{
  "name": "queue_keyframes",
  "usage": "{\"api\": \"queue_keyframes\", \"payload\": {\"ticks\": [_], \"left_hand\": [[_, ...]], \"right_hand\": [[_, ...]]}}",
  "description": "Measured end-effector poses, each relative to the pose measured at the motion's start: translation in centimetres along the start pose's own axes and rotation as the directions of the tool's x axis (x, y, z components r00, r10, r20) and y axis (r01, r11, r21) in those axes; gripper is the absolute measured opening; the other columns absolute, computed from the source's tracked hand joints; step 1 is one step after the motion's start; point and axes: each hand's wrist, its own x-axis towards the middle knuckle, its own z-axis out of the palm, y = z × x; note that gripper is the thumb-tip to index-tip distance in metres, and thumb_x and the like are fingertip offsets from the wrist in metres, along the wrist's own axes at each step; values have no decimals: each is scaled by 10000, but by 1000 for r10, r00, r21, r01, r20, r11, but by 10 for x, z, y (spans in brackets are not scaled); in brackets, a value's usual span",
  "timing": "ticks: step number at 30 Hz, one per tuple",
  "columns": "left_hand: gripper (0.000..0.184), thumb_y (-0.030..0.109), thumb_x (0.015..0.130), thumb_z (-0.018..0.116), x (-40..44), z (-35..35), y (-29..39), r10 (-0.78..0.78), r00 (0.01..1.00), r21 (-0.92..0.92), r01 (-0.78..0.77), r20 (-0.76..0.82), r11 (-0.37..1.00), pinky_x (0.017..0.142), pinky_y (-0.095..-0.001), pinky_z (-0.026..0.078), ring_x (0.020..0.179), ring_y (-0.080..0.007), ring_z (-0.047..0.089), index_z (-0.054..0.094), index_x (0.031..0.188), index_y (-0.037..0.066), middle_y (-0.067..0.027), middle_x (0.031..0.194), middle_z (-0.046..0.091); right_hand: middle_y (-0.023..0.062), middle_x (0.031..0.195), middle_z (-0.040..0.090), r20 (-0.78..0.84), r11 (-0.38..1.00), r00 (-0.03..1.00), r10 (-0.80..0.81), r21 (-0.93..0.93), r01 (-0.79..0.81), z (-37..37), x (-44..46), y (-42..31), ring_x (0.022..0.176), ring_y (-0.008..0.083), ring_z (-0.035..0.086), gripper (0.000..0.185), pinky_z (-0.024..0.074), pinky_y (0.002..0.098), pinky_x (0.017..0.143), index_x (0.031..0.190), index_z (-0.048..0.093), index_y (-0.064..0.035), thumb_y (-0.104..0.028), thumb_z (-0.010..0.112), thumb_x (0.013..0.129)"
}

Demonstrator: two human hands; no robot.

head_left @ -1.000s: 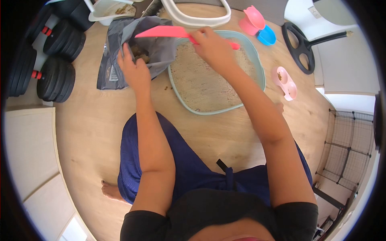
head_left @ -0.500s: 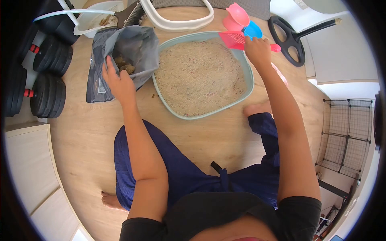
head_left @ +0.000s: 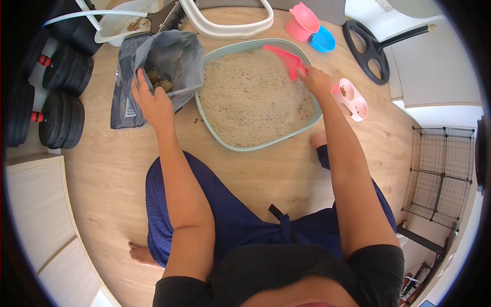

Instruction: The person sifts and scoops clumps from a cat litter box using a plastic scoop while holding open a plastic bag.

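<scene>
Scoop change: right hand (head_left: 316,82) is gripping the pink litter scoop (head_left: 292,61) by its handle. A second ago the blade was pointing over the bag; half a second ago it was hovering by the tray's far right corner. Now it is tilting, tip toward the far rim.
Scoop position: sitting over the far right part of the litter tray (head_left: 235,148). Can't tell if the blade is touching the litter (head_left: 245,97).
Meaning: right-hand work is centering on the tray, not the bag; scoop is looking unloaded.
Bag: left hand (head_left: 155,106) is staying at the near edge of the grey bag (head_left: 186,74), thumb and fingers standing apart. Can't tell if it is pinching the rim. Mouth is gaping; brownish clumps (head_left: 163,83) are showing inside.
Tray neighbors: bag is standing just left; pink bowl (head_left: 302,23) and blue bowl (head_left: 323,40) are sitting beyond the far right corner; pink double bowl (head_left: 353,106) is lying to the right, holding some kibble.
Bag label: white label (head_left: 130,109) is showing low on the front, print too small to read.
Brands: none reading legibly anywhere.
</scene>
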Motion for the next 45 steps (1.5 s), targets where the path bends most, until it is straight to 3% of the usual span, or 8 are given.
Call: {"api": "queue_keyframes", "payload": {"ticks": [7, 10, 12, 18, 24, 34, 39, 45], "left_hand": [[592, 44, 778, 421, 1, 0, 2, -27, 999, -38, 28, 20, 999, 987, -362, 351, 1273, -320, 387, 422, 1366, 120, -188, 1445, 284], [596, 51, 772, 444, 0, -2, -1, -18, 1000, -64, 20, 26, 998, 1027, -373, 298, 1302, -340, 337, 421, 1365, 112, -217, 1434, 283], [601, 58, 764, 468, 0, -1, -2, -13, 1000, -112, 16, 28, 994, 1065, -384, 247, 1326, -360, 292, 424, 1362, 105, -245, 1421, 285], [601, 56, 765, 464, 0, -2, 1, -34, 999, -137, 38, 28, 990, 1068, -386, 241, 1327, -363, 288, 423, 1363, 106, -241, 1425, 282], [594, 54, 764, 465, -2, -2, -1, -12, 1000, -113, 14, 24, 993, 1071, -385, 239, 1328, -358, 288, 432, 1355, 102, -237, 1424, 286], [593, 39, 767, 457, -1, -2, 0, -34, 999, -118, 37, 26, 992, 1075, -373, 233, 1334, -345, 283, 432, 1356, 103, -220, 1429, 290], [588, 29, 771, 419, -1, -2, 1, -8, 1000, -55, 9, 18, 998, 1016, -370, 328, 1302, -326, 349, 433, 1354, 107, -188, 1435, 299], [603, 34, 767, 458, 1, 0, -3, -5, 1000, -95, 7, 22, 995, 1061, -379, 256, 1326, -349, 301, 427, 1363, 121, -228, 1434, 274]], "right_hand": [[116, 924, 680, -43, 995, 998, -54, 83, 57, 1, -32, -18, 875, 280, 646, 474, 495, 421, 729, 1133, 637, -226, -555, 434, 859], [100, 841, 678, -213, 981, 966, -147, 90, 170, -10, -61, -24, 794, 262, 644, 390, 473, 409, 680, 1075, 652, -198, -482, 496, 859], [58, 737, 645, -413, 947, 862, -294, -3, 322, -12, -75, -23, 686, 231, 612, 280, 429, 380, 634, 1028, 653, -186, -377, 570, 842], [-6, 731, 569, -511, 886, 730, -454, -175, 429, -32, -108, -23, 692, 183, 551, 255, 384, 338, 684, 1020, 639, -217, -321, 650, 788], [-17, 747, 564, -648, 868, 577, -497, -368, 334, -58, -89, -8, 757, 174, 537, 251, 377, 349, 723, 1012, 637, -222, -316, 651, 780], [6, 675, 598, -552, 814, 637, -539, -536, 224, -71, -13, -1, 679, 200, 574, 133, 378, 359, 685, 887, 629, -177, -277, 601, 804], [60, 691, 644, -385, 874, 868, -312, -475, 104, -47, 10, 0, 672, 240, 621, 137, 378, 412, 686, 838, 630, -144, -248, 546, 806], [86, 774, 680, -267, 942, 952, -151, -332, 57, -30, 25, -10, 693, 240, 641, 181, 394, 426, 750, 798, 679, -146, -254, 534, 779]]}}
